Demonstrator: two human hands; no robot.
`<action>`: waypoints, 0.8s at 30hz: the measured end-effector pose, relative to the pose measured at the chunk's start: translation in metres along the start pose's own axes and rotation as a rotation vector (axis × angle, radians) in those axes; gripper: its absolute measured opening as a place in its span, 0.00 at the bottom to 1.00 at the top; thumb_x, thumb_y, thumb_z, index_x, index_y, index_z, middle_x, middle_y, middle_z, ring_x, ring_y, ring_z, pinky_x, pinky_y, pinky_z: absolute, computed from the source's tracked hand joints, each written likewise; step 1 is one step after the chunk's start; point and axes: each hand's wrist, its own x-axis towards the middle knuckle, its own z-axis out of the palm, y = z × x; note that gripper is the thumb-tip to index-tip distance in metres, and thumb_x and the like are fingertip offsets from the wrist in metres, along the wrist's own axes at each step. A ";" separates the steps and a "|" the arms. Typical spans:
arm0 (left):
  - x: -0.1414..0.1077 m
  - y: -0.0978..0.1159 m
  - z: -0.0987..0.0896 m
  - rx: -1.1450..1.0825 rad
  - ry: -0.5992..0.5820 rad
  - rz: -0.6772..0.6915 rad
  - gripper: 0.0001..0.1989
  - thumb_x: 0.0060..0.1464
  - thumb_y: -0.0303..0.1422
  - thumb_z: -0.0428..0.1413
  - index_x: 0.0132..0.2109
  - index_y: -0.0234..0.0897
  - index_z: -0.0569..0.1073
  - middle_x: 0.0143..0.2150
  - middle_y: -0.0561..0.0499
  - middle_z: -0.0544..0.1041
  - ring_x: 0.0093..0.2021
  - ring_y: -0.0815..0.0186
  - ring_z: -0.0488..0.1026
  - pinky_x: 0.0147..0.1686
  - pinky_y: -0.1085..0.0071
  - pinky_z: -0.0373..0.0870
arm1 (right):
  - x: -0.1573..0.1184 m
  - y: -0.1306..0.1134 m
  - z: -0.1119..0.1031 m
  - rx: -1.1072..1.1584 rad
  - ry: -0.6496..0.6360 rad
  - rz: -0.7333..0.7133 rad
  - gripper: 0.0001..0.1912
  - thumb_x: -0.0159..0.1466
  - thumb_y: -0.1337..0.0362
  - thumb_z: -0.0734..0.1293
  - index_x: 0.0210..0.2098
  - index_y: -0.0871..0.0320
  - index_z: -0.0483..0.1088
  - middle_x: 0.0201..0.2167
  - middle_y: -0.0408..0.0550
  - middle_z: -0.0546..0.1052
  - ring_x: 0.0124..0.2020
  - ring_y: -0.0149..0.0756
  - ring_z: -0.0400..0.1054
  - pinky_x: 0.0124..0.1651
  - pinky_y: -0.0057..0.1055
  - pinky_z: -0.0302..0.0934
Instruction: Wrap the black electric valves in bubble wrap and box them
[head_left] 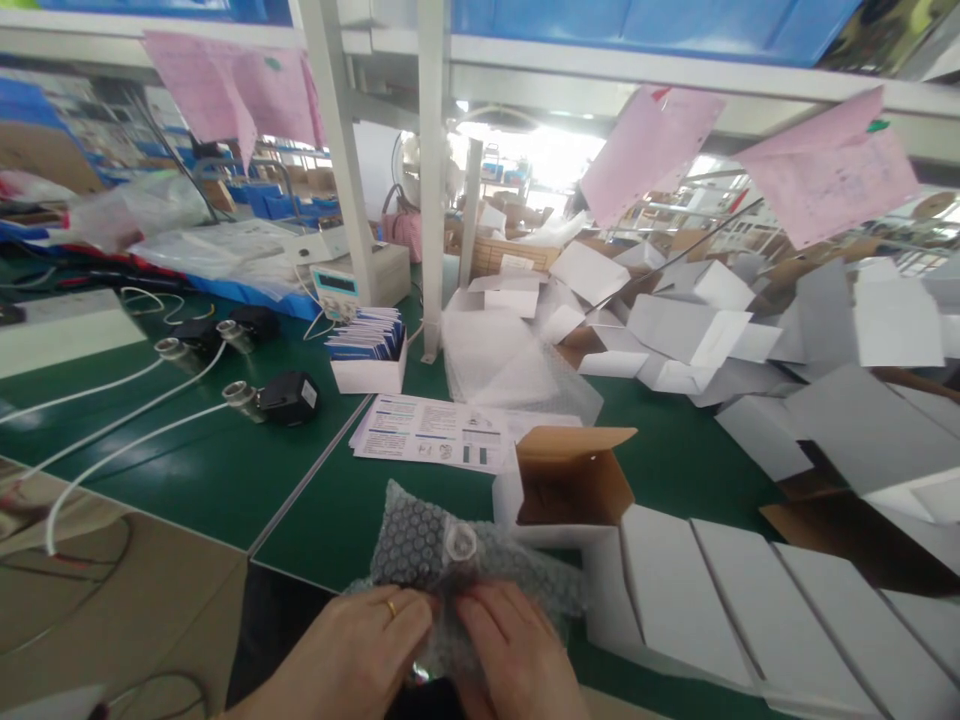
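Observation:
At the front edge of the green bench, a piece of bubble wrap [409, 540] is bunched around something I cannot make out. A pale ring-shaped part [460, 543] shows at its middle, through or on top of the plastic. My left hand [367, 630], with a ring on one finger, pinches the wrap from the left. Opposite it, my right hand [510, 635] grips the wrap with curled fingers. The two hands almost meet. Just beyond them stands an open white box [506, 497] with a brown inside.
Closed white boxes [682, 590] line the front right, with open white boxes [690, 340] heaped behind. Printed sheets [427, 430], a box of blue booklets [367, 375] and flat bubble wrap [495, 350] lie ahead. Black cabled devices [289, 398] sit left. Shelf posts [431, 200] rise centrally.

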 end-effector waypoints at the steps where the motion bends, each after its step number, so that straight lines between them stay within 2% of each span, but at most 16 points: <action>1: 0.000 -0.002 -0.005 -0.028 -0.020 0.001 0.13 0.59 0.20 0.48 0.40 0.42 0.73 0.35 0.54 0.82 0.33 0.66 0.81 0.36 0.77 0.77 | 0.005 0.004 0.003 0.036 -0.060 0.065 0.13 0.61 0.70 0.60 0.38 0.56 0.76 0.34 0.52 0.81 0.37 0.46 0.76 0.41 0.38 0.68; 3: -0.002 -0.010 -0.019 -0.056 -0.012 -0.013 0.14 0.63 0.22 0.48 0.44 0.44 0.74 0.37 0.56 0.83 0.34 0.68 0.81 0.37 0.78 0.76 | 0.016 0.010 -0.001 0.161 -0.184 0.257 0.14 0.61 0.71 0.58 0.32 0.56 0.75 0.31 0.49 0.80 0.34 0.41 0.74 0.39 0.33 0.65; 5: -0.005 -0.019 -0.032 -0.014 0.088 -0.050 0.12 0.67 0.26 0.49 0.47 0.46 0.74 0.38 0.57 0.82 0.36 0.68 0.81 0.38 0.78 0.75 | 0.029 0.011 -0.015 0.305 -0.304 0.464 0.13 0.64 0.67 0.59 0.30 0.56 0.75 0.29 0.47 0.79 0.33 0.39 0.74 0.37 0.30 0.62; 7: -0.006 -0.025 -0.040 0.073 0.205 -0.065 0.10 0.69 0.29 0.50 0.48 0.46 0.74 0.39 0.55 0.81 0.38 0.67 0.80 0.42 0.75 0.76 | 0.041 0.007 -0.027 0.433 -0.387 0.587 0.13 0.65 0.63 0.60 0.29 0.57 0.74 0.28 0.46 0.78 0.33 0.38 0.73 0.36 0.29 0.62; 9: -0.004 -0.027 -0.039 0.139 0.222 -0.053 0.10 0.68 0.30 0.52 0.52 0.46 0.74 0.45 0.52 0.81 0.45 0.63 0.79 0.49 0.69 0.76 | 0.049 0.001 -0.033 0.523 -0.426 0.618 0.13 0.64 0.62 0.61 0.28 0.57 0.74 0.27 0.45 0.78 0.33 0.37 0.72 0.35 0.28 0.61; 10: -0.001 -0.027 -0.035 0.162 0.192 -0.040 0.13 0.65 0.32 0.56 0.56 0.46 0.72 0.52 0.49 0.80 0.52 0.59 0.78 0.54 0.64 0.75 | 0.052 -0.002 -0.033 0.548 -0.434 0.615 0.12 0.63 0.63 0.61 0.28 0.57 0.74 0.27 0.45 0.78 0.32 0.36 0.71 0.35 0.27 0.61; 12: 0.008 -0.025 -0.024 0.181 0.082 -0.034 0.31 0.54 0.38 0.67 0.64 0.45 0.68 0.62 0.42 0.74 0.61 0.48 0.72 0.58 0.51 0.73 | 0.054 -0.005 -0.031 0.568 -0.458 0.581 0.10 0.62 0.66 0.61 0.28 0.57 0.74 0.28 0.44 0.78 0.32 0.35 0.71 0.35 0.27 0.60; 13: 0.014 -0.024 -0.018 0.170 0.027 -0.056 0.39 0.47 0.40 0.72 0.65 0.43 0.68 0.64 0.40 0.73 0.62 0.44 0.71 0.57 0.47 0.74 | 0.054 -0.005 -0.031 0.560 -0.468 0.553 0.10 0.61 0.68 0.61 0.28 0.57 0.74 0.28 0.44 0.78 0.32 0.35 0.71 0.34 0.26 0.60; 14: 0.019 -0.023 -0.013 0.146 -0.023 -0.092 0.42 0.42 0.40 0.74 0.63 0.42 0.69 0.62 0.38 0.73 0.60 0.42 0.71 0.55 0.46 0.75 | 0.053 -0.005 -0.031 0.534 -0.469 0.519 0.10 0.62 0.69 0.61 0.27 0.57 0.73 0.28 0.43 0.79 0.32 0.34 0.72 0.34 0.26 0.61; 15: 0.024 -0.023 -0.009 0.113 -0.058 -0.133 0.40 0.39 0.39 0.75 0.60 0.42 0.72 0.59 0.39 0.75 0.57 0.43 0.73 0.53 0.48 0.77 | 0.052 -0.003 -0.032 0.486 -0.448 0.477 0.11 0.62 0.70 0.61 0.27 0.57 0.72 0.27 0.43 0.79 0.31 0.34 0.73 0.34 0.25 0.61; 17: 0.029 -0.025 -0.005 0.031 -0.075 -0.219 0.31 0.40 0.34 0.75 0.53 0.42 0.76 0.51 0.43 0.77 0.51 0.48 0.76 0.49 0.53 0.78 | 0.045 0.001 -0.038 0.330 -0.312 0.342 0.10 0.63 0.72 0.63 0.28 0.56 0.73 0.27 0.42 0.79 0.29 0.33 0.74 0.32 0.24 0.63; 18: 0.030 -0.026 -0.006 -0.013 -0.060 -0.253 0.28 0.40 0.33 0.74 0.50 0.42 0.77 0.50 0.45 0.76 0.50 0.50 0.76 0.48 0.55 0.78 | 0.041 0.002 -0.042 0.227 -0.186 0.250 0.09 0.64 0.72 0.65 0.32 0.55 0.74 0.28 0.42 0.80 0.30 0.33 0.75 0.33 0.25 0.65; 21: 0.028 -0.029 -0.011 -0.180 0.008 -0.344 0.22 0.44 0.34 0.71 0.48 0.43 0.78 0.49 0.46 0.77 0.48 0.53 0.76 0.48 0.58 0.76 | 0.025 -0.002 -0.053 -0.082 0.311 -0.042 0.13 0.64 0.75 0.68 0.45 0.53 0.76 0.38 0.45 0.83 0.39 0.39 0.79 0.45 0.34 0.72; 22: 0.026 -0.030 -0.013 -0.253 0.024 -0.381 0.21 0.45 0.35 0.70 0.48 0.42 0.78 0.48 0.47 0.77 0.48 0.53 0.76 0.48 0.60 0.75 | 0.021 -0.006 -0.054 -0.163 0.433 -0.127 0.16 0.64 0.75 0.69 0.47 0.52 0.77 0.39 0.45 0.83 0.41 0.41 0.79 0.49 0.37 0.72; 23: 0.025 -0.030 -0.013 -0.327 0.037 -0.422 0.20 0.46 0.37 0.69 0.47 0.41 0.78 0.47 0.47 0.78 0.47 0.54 0.76 0.47 0.61 0.75 | 0.018 -0.010 -0.054 -0.228 0.501 -0.202 0.18 0.64 0.76 0.69 0.48 0.49 0.77 0.40 0.43 0.83 0.42 0.41 0.80 0.54 0.38 0.71; 24: 0.024 -0.029 -0.013 -0.402 0.045 -0.461 0.20 0.46 0.39 0.69 0.46 0.41 0.79 0.45 0.48 0.79 0.46 0.55 0.77 0.46 0.62 0.75 | 0.016 -0.014 -0.053 -0.276 0.507 -0.274 0.19 0.64 0.76 0.69 0.49 0.47 0.77 0.40 0.40 0.84 0.43 0.40 0.80 0.57 0.39 0.69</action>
